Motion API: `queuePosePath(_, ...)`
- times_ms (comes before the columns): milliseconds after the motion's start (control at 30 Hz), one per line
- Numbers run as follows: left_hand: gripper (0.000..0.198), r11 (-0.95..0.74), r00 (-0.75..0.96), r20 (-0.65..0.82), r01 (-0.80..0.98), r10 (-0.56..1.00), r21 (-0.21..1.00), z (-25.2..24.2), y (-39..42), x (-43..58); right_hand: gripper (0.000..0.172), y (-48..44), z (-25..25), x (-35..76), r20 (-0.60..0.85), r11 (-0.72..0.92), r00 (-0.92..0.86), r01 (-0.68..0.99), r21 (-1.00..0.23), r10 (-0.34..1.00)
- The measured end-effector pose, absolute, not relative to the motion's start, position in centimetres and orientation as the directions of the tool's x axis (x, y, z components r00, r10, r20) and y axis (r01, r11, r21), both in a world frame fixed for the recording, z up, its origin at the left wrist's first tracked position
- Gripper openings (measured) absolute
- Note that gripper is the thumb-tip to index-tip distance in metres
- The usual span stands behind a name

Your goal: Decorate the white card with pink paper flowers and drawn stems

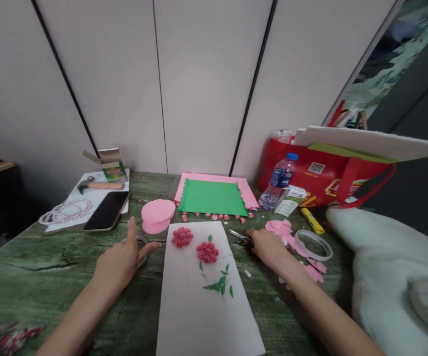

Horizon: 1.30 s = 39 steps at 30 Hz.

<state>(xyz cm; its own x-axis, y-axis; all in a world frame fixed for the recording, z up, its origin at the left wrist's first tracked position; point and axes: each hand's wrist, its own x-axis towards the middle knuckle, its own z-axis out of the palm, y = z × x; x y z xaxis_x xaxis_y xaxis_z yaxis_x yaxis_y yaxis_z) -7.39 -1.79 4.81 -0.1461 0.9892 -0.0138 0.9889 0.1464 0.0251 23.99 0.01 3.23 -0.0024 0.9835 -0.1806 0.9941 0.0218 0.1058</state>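
Note:
My left hand (116, 259) is over the left of the table, index finger and thumb stretched apart. Partly behind it lies a roll of tape (142, 241). My right hand (269, 247) has its fingers closed at the handles of a pair of scissors (239, 234), whose blades point left. Between my hands lies a white sheet (187, 316) with two clusters of rolled pink paper, the left cluster (182, 237) and the right cluster (207, 252). Below the right cluster are small green paper leaves (219, 286), some loose or bunched.
Pink paper circles (158, 211), a green sheet (214, 197), and a phone (108, 211) lie farther back. A hammer (104, 185) is at left. Right are pink scraps (278, 226), a tape roll (328, 252), a glue stick (312, 220), a bottle (278, 183), and a red bag (310, 168).

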Motion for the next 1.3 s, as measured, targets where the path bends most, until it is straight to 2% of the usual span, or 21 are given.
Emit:
queuePosePath(33,0.081,0.145,-0.147,0.019,0.985,0.989,0.090,4.8,-1.7,-7.2,0.036,0.0,3.2,24.0,-0.181,0.021,-0.001,0.994,0.108,0.983)
queuePosePath(67,0.080,0.125,-0.138,0.052,0.971,0.989,0.205,4.9,-1.7,-6.9,0.036,0.0,3.2,24.0,-0.184,0.020,0.000,0.994,0.108,0.983)
queuePosePath(133,0.077,0.014,-0.078,0.091,0.831,0.993,0.556,5.0,-1.8,-5.8,0.035,0.1,3.3,24.1,-0.188,0.014,0.006,0.995,0.102,0.982)
queuePosePath(167,0.077,-0.061,-0.024,0.101,0.661,0.995,0.748,5.0,-1.9,-4.9,0.034,0.2,3.5,24.2,-0.186,0.008,0.011,0.995,0.097,0.983)
queuePosePath(200,0.081,-0.095,0.024,0.094,0.459,0.995,0.884,5.0,-1.9,-3.9,0.032,0.3,3.7,24.1,-0.179,-0.001,0.017,0.996,0.090,0.984)
queuePosePath(267,0.083,-0.090,0.121,0.080,0.082,0.989,0.993,4.9,-2.0,-1.9,0.027,0.8,4.3,23.9,-0.152,-0.018,0.029,0.997,0.078,0.988)
queuePosePath(300,0.083,-0.055,0.172,0.065,-0.062,0.983,0.997,4.8,-2.0,-1.0,0.024,1.0,4.6,23.6,-0.129,-0.007,0.013,0.999,0.049,0.992)
queuePosePath(333,0.084,-0.012,0.239,0.055,-0.178,0.970,0.984,4.7,-1.9,-0.2,0.021,1.2,5.0,23.3,-0.099,0.029,-0.032,0.999,-0.028,0.995)
queuePosePath(400,0.090,0.062,0.366,0.076,-0.352,0.927,0.934,4.4,-1.5,0.8,0.017,1.6,5.8,22.2,-0.025,0.173,-0.193,0.923,-0.345,0.981)
queuePosePath(467,0.097,0.108,0.453,0.137,-0.473,0.881,0.875,4.1,-1.0,1.0,0.016,1.6,6.5,20.9,0.053,0.276,-0.351,0.626,-0.729,0.935)
queuePosePath(500,0.100,0.120,0.477,0.168,-0.516,0.863,0.848,3.9,-0.8,1.0,0.018,1.5,6.8,20.2,0.075,0.263,-0.399,0.443,-0.857,0.914)
queuePosePath(533,0.103,0.131,0.494,0.192,-0.546,0.848,0.827,3.6,-0.7,0.9,0.021,1.3,7.1,19.5,0.083,0.224,-0.419,0.300,-0.927,0.904)
queuePosePath(600,0.103,0.144,0.507,0.211,-0.573,0.836,0.807,3.1,-0.7,0.8,0.023,0.7,7.6,18.3,0.125,0.190,-0.394,0.130,-0.973,0.911)
queuePosePath(733,0.099,0.165,0.502,0.169,-0.554,0.848,0.816,2.3,-1.2,1.2,0.015,-0.5,7.8,16.8,0.209,0.236,-0.343,0.038,-0.971,0.916)
queuePosePath(900,0.099,0.174,0.501,0.136,-0.522,0.855,0.835,1.8,-1.7,1.7,0.008,-1.4,7.2,15.6,0.124,0.147,-0.401,0.027,-0.989,0.907)
queuePosePath(1067,0.105,0.173,0.504,0.141,-0.525,0.852,0.833,1.4,-1.8,1.2,0.007,-1.9,6.8,14.5,0.097,0.070,-0.433,-0.076,-0.995,0.896)
queuePosePath(1300,0.113,0.085,0.456,0.157,-0.466,0.876,0.881,1.1,-1.9,0.6,0.018,-2.6,6.2,13.7,0.024,-0.047,-0.487,-0.133,-0.990,0.873)
